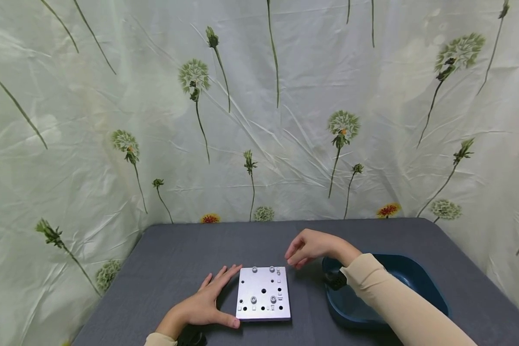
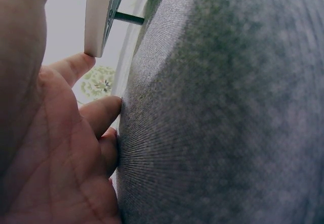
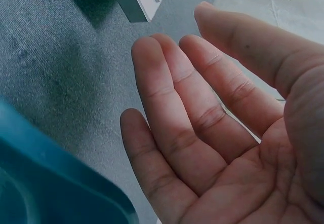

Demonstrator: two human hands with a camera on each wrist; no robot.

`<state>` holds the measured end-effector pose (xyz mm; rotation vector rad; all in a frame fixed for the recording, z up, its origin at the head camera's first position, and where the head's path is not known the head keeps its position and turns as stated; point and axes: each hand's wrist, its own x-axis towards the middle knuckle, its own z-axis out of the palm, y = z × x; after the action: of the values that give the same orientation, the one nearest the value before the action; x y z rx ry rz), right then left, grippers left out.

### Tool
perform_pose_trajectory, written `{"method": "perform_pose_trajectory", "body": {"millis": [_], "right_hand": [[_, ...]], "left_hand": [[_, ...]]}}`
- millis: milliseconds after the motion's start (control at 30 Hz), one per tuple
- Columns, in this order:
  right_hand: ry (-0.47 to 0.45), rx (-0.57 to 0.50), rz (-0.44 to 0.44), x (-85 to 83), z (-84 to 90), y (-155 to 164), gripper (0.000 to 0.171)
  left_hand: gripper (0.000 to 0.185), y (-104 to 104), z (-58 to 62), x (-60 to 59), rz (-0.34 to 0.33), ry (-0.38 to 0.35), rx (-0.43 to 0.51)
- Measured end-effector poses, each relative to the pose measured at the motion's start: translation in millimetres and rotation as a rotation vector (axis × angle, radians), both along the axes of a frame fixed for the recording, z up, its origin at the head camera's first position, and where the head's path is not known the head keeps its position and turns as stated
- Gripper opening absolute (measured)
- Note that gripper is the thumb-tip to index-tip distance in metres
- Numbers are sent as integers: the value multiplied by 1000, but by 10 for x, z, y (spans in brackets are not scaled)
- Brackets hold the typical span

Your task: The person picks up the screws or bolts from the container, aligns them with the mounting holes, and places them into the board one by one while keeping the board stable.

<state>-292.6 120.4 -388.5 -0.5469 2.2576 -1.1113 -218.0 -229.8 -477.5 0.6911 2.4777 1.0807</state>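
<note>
A silver metal plate [image 1: 264,288] with several holes, small markings and socket-head screws in it lies in the middle of the table. At its left side is my left hand [image 1: 209,300], fingers spread, thumb at the near left corner and index finger along the far left. In the left wrist view the index fingertip meets the edge of the plate [image 2: 98,21], and threaded screw shanks [image 2: 129,17] stick out below it. My right hand [image 1: 313,247] hovers just beyond the plate's far right corner. Its loosely bent fingers [image 3: 162,92] hold nothing in the right wrist view.
A dark blue plastic bin [image 1: 437,293] stands on the right of the table, partly under my right forearm. Grey cloth covers the table [image 1: 190,245]. Behind it hangs a pale curtain [image 1: 285,144] printed with dandelions.
</note>
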Motion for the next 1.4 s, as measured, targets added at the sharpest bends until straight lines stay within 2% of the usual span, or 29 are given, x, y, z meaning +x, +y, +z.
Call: {"method": "perform_pose_trajectory", "body": {"millis": [433, 767, 1000, 1400], "right_hand": [[7, -14, -19, 9, 40, 185, 27], [20, -58, -1, 21, 108, 364, 31], [12, -57, -17, 23, 141, 486, 28], [-22, -96, -57, 44, 187, 850, 33]], "left_hand": [[121, 2, -8, -8, 5, 0, -13], [122, 5, -11, -15, 15, -4, -22], [122, -14, -26, -11, 17, -1, -23], [121, -22, -32, -20, 10, 20, -15]]}}
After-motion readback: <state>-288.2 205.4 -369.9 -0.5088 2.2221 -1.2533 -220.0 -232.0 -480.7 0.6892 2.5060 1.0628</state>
